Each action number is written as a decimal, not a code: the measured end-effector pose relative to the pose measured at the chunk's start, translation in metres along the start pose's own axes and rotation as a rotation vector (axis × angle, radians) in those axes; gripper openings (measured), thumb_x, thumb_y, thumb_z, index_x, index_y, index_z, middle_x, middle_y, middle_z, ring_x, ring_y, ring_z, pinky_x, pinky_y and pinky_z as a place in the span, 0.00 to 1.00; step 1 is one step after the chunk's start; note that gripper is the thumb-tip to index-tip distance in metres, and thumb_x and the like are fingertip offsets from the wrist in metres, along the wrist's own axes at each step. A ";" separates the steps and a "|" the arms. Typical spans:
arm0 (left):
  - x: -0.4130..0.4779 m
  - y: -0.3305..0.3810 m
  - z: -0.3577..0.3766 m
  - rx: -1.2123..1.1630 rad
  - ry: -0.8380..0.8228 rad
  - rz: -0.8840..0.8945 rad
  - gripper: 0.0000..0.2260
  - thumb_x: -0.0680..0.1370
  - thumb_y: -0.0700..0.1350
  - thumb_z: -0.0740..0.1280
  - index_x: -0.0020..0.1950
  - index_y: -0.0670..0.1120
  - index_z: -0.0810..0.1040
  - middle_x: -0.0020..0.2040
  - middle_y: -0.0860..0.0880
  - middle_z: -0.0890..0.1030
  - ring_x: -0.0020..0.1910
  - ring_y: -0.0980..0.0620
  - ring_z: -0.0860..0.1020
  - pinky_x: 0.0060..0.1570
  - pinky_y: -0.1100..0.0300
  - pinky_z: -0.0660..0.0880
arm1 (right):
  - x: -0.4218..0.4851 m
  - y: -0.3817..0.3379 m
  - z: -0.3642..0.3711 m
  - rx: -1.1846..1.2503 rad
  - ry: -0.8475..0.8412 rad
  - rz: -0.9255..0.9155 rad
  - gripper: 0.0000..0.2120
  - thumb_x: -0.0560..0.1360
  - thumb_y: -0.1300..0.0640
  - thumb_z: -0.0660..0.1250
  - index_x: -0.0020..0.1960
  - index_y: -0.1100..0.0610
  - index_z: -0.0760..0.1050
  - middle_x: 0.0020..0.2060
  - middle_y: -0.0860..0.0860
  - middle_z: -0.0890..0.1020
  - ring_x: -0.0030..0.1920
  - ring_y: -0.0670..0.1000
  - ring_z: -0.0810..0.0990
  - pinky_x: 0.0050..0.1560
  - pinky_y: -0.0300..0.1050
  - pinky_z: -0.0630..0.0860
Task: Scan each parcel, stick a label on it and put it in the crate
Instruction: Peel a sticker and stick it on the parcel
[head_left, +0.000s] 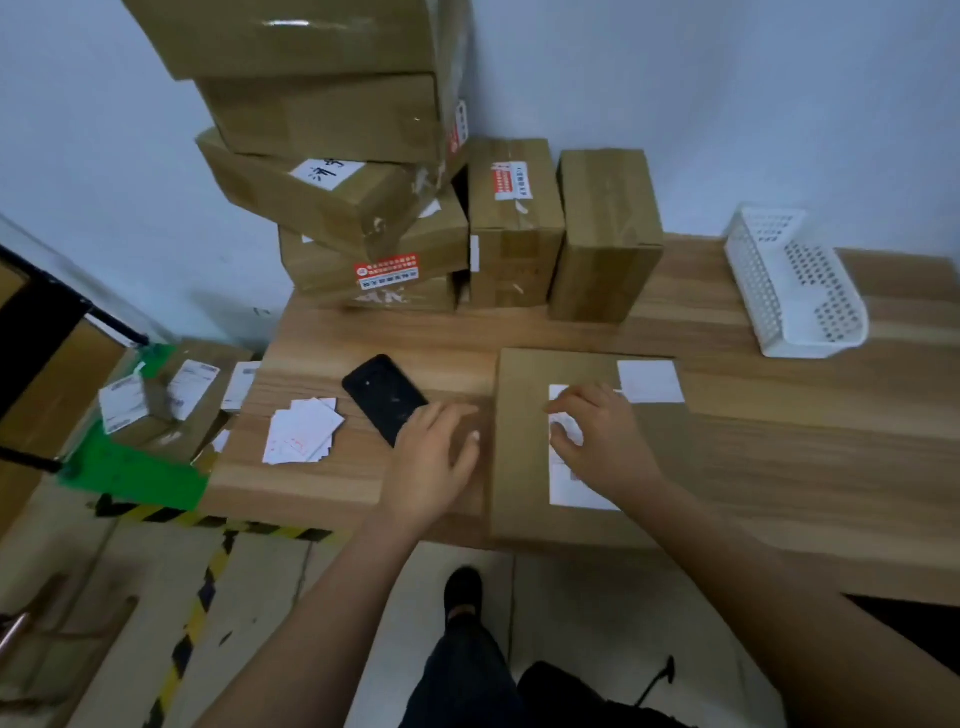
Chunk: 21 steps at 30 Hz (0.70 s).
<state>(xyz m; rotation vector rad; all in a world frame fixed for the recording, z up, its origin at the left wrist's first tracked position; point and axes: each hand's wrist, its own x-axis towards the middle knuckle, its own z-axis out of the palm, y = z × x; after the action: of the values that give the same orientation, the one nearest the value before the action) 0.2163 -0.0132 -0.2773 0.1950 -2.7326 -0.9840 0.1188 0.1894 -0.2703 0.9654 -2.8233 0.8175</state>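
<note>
The flat brown cardboard parcel (524, 467) lies at the wooden counter's (779, 467) near edge, with the right hand (602, 441) setting bent fingers on its white paper label (576, 493), whether pinching it I cannot tell, and the left hand (434, 462) resting with relaxed fingers at its left side beside a black phone (382, 397).

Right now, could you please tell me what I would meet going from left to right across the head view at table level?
Green crate → stack of labels → black phone → left hand → parcel → white basket.
</note>
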 end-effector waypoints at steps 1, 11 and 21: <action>-0.008 0.008 0.007 0.006 -0.019 -0.004 0.14 0.78 0.49 0.63 0.62 0.46 0.76 0.56 0.50 0.77 0.57 0.49 0.73 0.55 0.54 0.71 | -0.016 0.009 -0.008 0.004 0.017 0.046 0.10 0.68 0.63 0.73 0.49 0.56 0.81 0.47 0.52 0.80 0.48 0.56 0.78 0.51 0.49 0.71; -0.059 0.033 0.052 -0.106 -0.233 -0.250 0.44 0.64 0.68 0.73 0.73 0.53 0.61 0.65 0.54 0.70 0.64 0.54 0.67 0.63 0.51 0.70 | -0.124 0.055 -0.044 0.183 -0.148 0.610 0.58 0.60 0.38 0.79 0.78 0.55 0.51 0.76 0.55 0.55 0.76 0.56 0.54 0.74 0.55 0.57; -0.035 0.033 0.065 -0.314 -0.276 -0.215 0.49 0.51 0.54 0.83 0.67 0.54 0.64 0.62 0.56 0.74 0.61 0.58 0.73 0.58 0.56 0.73 | -0.140 0.040 -0.031 0.447 -0.024 0.914 0.50 0.58 0.56 0.83 0.72 0.57 0.58 0.64 0.53 0.72 0.64 0.54 0.72 0.56 0.45 0.71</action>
<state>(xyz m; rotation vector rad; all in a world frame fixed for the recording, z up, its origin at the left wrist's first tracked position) 0.2315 0.0590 -0.3110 0.3241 -2.7856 -1.5901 0.2040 0.3095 -0.2917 -0.4202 -3.1040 1.5314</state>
